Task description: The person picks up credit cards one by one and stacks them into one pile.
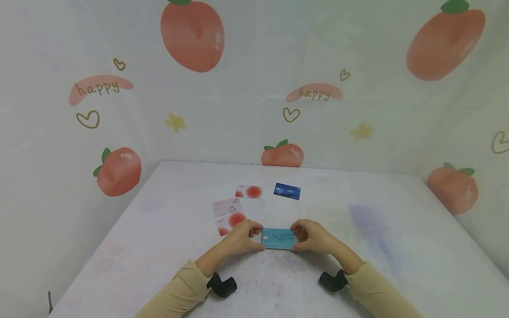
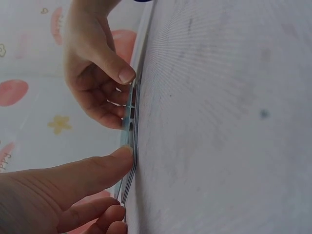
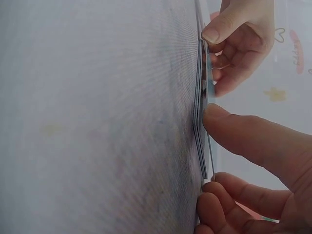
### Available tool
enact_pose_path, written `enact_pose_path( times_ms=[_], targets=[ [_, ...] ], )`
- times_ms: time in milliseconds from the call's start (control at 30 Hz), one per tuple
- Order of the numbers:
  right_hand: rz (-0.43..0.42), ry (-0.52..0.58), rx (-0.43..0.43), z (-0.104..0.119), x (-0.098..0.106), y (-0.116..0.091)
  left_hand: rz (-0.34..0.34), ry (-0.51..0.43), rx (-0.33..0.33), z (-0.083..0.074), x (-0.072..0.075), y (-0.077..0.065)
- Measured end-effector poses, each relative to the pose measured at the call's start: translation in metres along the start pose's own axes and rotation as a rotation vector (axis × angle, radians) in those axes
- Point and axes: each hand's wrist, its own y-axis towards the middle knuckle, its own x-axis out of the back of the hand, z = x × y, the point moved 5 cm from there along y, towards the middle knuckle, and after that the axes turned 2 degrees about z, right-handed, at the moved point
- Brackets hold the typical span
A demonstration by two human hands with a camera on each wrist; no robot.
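A teal card [image 1: 278, 239] marked VIP lies level in front of me, pinched at both short ends. My left hand [image 1: 243, 237] grips its left end, thumb at the near edge and fingers at the far edge. At the right end my right hand [image 1: 316, 238] grips it the same way. Both wrist views show a thin stack of cards [image 3: 197, 97] directly under the teal card, close against the table, with a narrow gap between. In the left wrist view, the left thumb [image 2: 122, 158] presses at the teal card's edge.
Beyond the left hand lie a white card with a red circle [image 1: 237, 218], a pale pink card [image 1: 226, 206] and another red-circle card [image 1: 253, 191]. A dark blue VIP card [image 1: 287, 191] sits farther back. Behind the white table [image 1: 397, 212] hangs a fruit-printed cloth [image 1: 246, 97].
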Motion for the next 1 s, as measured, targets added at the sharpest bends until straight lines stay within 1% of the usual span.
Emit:
enact_pose_path(
  times_ms=[333, 800, 1000],
  targets=[
    [0.004, -0.001, -0.002, 0.0006, -0.0004, -0.0001, -0.007, 0.022, -0.018, 0.0004, -0.0008, 0.0002],
    [0.010, 0.000, -0.031, 0.0024, -0.0014, 0.0015, -0.008, 0.024, 0.012, 0.0027, -0.0015, 0.0016],
    [0.007, -0.014, -0.037, 0.0013, -0.0016, 0.0014, -0.015, 0.028, 0.002, 0.0015, -0.0011, 0.0006]
  ],
)
